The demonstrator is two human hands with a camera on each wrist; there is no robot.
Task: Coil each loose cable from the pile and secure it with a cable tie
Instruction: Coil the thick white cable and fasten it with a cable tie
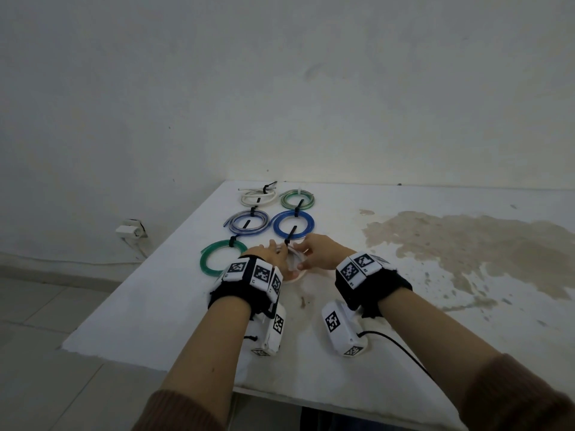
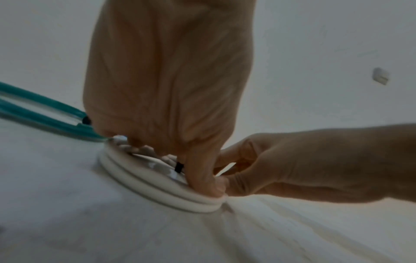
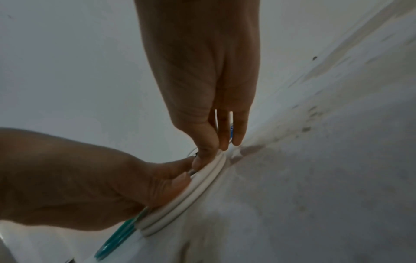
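Observation:
A white cable coil (image 1: 295, 276) lies flat on the table, mostly hidden under both hands in the head view. My left hand (image 1: 275, 251) grips its left side, thumb pressing down on the rim and fingers curled inside the ring (image 2: 157, 186). From the other side my right hand (image 1: 306, 253) pinches the coil's far edge (image 3: 198, 192) between thumb and fingers. A black cable tie (image 1: 291, 236) sticks up between the hands, its band around the coil (image 2: 179, 167).
Several tied coils lie beyond the hands: a teal one (image 1: 222, 258) touching the left hand, a blue one (image 1: 294, 225), a blue-clear one (image 1: 245, 222), a pale green one (image 1: 297, 200), a white one (image 1: 258, 197). A brown stain (image 1: 466, 244) marks the table's right. The table's left edge (image 1: 140, 275) is close.

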